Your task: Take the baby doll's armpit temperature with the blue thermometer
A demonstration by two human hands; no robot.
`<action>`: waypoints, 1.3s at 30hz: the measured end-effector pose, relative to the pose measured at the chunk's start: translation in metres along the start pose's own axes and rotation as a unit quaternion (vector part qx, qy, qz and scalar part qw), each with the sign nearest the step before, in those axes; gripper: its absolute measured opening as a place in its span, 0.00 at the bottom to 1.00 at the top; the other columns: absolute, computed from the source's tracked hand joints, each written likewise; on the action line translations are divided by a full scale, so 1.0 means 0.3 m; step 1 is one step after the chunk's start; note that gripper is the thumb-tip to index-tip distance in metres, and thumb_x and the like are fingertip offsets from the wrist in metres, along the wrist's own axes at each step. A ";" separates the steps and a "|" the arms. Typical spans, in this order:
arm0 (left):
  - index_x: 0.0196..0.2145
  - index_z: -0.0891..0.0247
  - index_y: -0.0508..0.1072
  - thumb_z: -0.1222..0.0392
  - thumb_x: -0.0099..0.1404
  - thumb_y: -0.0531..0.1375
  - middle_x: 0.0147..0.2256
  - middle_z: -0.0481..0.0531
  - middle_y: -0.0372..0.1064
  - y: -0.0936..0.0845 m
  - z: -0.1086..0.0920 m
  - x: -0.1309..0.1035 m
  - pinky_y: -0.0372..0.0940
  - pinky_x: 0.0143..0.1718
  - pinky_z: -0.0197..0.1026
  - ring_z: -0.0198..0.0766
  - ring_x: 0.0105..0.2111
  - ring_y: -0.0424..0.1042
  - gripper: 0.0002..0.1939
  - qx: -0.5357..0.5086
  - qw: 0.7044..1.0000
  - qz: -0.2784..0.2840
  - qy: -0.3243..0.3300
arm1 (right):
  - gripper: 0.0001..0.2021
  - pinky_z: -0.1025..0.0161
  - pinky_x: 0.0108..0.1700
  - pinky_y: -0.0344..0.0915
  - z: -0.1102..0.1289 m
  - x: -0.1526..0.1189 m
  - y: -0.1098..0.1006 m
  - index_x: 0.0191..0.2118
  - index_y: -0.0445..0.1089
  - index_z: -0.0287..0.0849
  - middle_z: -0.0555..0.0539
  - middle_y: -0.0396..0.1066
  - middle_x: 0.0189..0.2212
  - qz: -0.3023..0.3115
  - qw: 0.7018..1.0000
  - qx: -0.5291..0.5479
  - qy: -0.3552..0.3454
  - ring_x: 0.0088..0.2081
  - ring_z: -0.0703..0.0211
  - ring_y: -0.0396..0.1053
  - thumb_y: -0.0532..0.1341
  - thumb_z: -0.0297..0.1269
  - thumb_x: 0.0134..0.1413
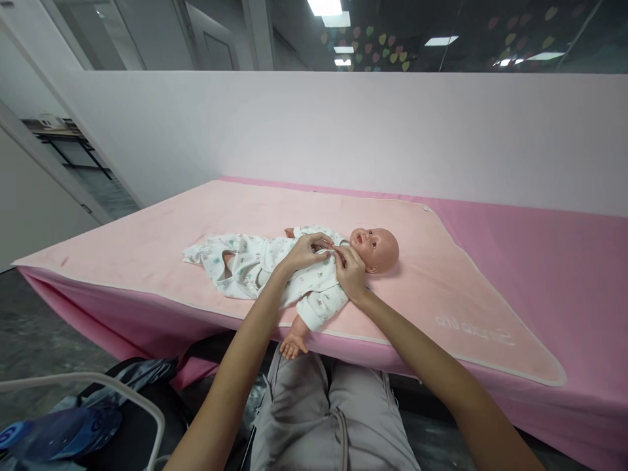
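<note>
A baby doll lies on its back on a peach mat, its bald head to the right. It wears a white patterned outfit, whose leg part spreads to the left. At the upper chest, just below the neck, my left hand pinches the outfit's front edge. Close beside it, my right hand has its fingers closed on the cloth near the collar. My fingertips nearly meet, and the small spot between them is hard to make out. One doll arm hangs over the table's near edge.
A pink cloth covers the table under the mat. Behind it rises a white wall with glass above. At the lower left are a bottle, a curved pale bar and a black bag or seat. My legs are below the near edge.
</note>
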State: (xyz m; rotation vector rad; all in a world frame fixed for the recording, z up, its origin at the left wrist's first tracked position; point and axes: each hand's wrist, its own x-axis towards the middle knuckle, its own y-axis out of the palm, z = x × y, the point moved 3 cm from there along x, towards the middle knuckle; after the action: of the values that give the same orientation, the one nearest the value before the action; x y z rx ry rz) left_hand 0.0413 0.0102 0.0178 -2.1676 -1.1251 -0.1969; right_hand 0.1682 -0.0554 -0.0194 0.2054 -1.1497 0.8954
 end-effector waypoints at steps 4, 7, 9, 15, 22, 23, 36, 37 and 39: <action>0.36 0.66 0.69 0.61 0.51 0.61 0.32 0.53 0.73 0.000 0.009 0.001 0.64 0.33 0.36 0.39 0.34 0.72 0.13 -0.007 1.000 -0.008 -0.016 | 0.11 0.60 0.44 0.67 -0.001 0.000 0.003 0.40 0.70 0.43 0.45 0.71 0.35 0.006 1.000 -0.014 -0.004 0.39 0.59 0.69 0.50 0.33 0.60; 0.35 0.66 0.68 0.61 0.51 0.61 0.31 0.53 0.72 -0.002 0.003 0.000 0.62 0.31 0.34 0.38 0.33 0.72 0.13 -0.015 1.000 -0.010 -0.017 | 0.12 0.60 0.43 0.67 -0.001 0.000 0.005 0.40 0.70 0.42 0.45 0.71 0.34 0.007 1.000 -0.022 -0.009 0.38 0.59 0.69 0.50 0.33 0.60; 0.35 0.65 0.67 0.59 0.52 0.62 0.31 0.53 0.72 -0.005 -0.002 -0.003 0.62 0.30 0.34 0.37 0.32 0.72 0.13 -0.026 0.999 -0.011 -0.022 | 0.12 0.60 0.43 0.67 -0.003 0.000 0.005 0.41 0.70 0.42 0.45 0.70 0.34 0.007 1.000 -0.024 -0.007 0.37 0.58 0.69 0.50 0.33 0.61; 0.36 0.66 0.67 0.53 0.50 0.65 0.28 0.52 0.73 -0.006 0.008 -0.006 0.63 0.32 0.36 0.37 0.31 0.72 0.19 -0.071 0.997 -0.012 -0.043 | 0.13 0.60 0.42 0.67 -0.010 0.000 0.005 0.41 0.70 0.42 0.44 0.69 0.34 0.013 1.000 -0.024 0.005 0.37 0.58 0.68 0.48 0.33 0.61; 0.36 0.65 0.68 0.53 0.51 0.65 0.28 0.51 0.72 -0.008 0.019 -0.007 0.63 0.33 0.36 0.37 0.31 0.71 0.18 -0.089 0.995 -0.011 -0.032 | 0.10 0.62 0.39 0.66 -0.008 0.001 0.000 0.38 0.67 0.42 0.45 0.70 0.33 0.003 1.000 -0.022 0.011 0.35 0.59 0.68 0.49 0.32 0.60; 0.36 0.65 0.68 0.53 0.51 0.65 0.28 0.51 0.72 -0.008 0.019 -0.007 0.63 0.33 0.36 0.37 0.31 0.71 0.18 -0.093 0.995 -0.009 -0.026 | 0.09 0.62 0.38 0.66 -0.007 0.002 -0.001 0.37 0.66 0.42 0.45 0.69 0.32 0.002 1.000 -0.023 0.013 0.34 0.59 0.68 0.49 0.32 0.60; 0.35 0.67 0.73 0.57 0.57 0.60 0.32 0.53 0.70 -0.010 0.016 -0.004 0.61 0.34 0.36 0.36 0.32 0.68 0.10 -0.059 0.998 0.001 0.010 | 0.08 0.61 0.43 0.66 0.016 0.010 -0.006 0.38 0.67 0.42 0.44 0.68 0.36 0.013 1.000 -0.026 -0.008 0.39 0.57 0.67 0.52 0.29 0.55; 0.34 0.67 0.73 0.58 0.57 0.60 0.32 0.53 0.70 -0.011 0.018 -0.004 0.62 0.34 0.36 0.36 0.32 0.68 0.10 -0.055 0.998 -0.002 0.006 | 0.08 0.61 0.43 0.66 0.016 0.009 -0.005 0.38 0.67 0.42 0.44 0.68 0.36 0.015 0.999 -0.028 -0.010 0.40 0.57 0.67 0.53 0.30 0.54; 0.34 0.67 0.73 0.59 0.57 0.59 0.32 0.53 0.71 -0.014 0.020 -0.005 0.62 0.36 0.37 0.37 0.33 0.69 0.09 -0.047 0.999 -0.009 0.000 | 0.08 0.61 0.43 0.66 0.015 0.007 -0.004 0.38 0.67 0.42 0.44 0.68 0.36 0.018 0.999 -0.029 -0.012 0.40 0.57 0.67 0.53 0.30 0.54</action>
State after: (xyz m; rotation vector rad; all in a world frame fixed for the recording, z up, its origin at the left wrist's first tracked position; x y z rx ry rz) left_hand 0.0362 0.0147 0.0146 -2.2407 -1.1574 -0.2629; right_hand 0.1662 -0.0576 -0.0154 0.1500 -1.2033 0.8918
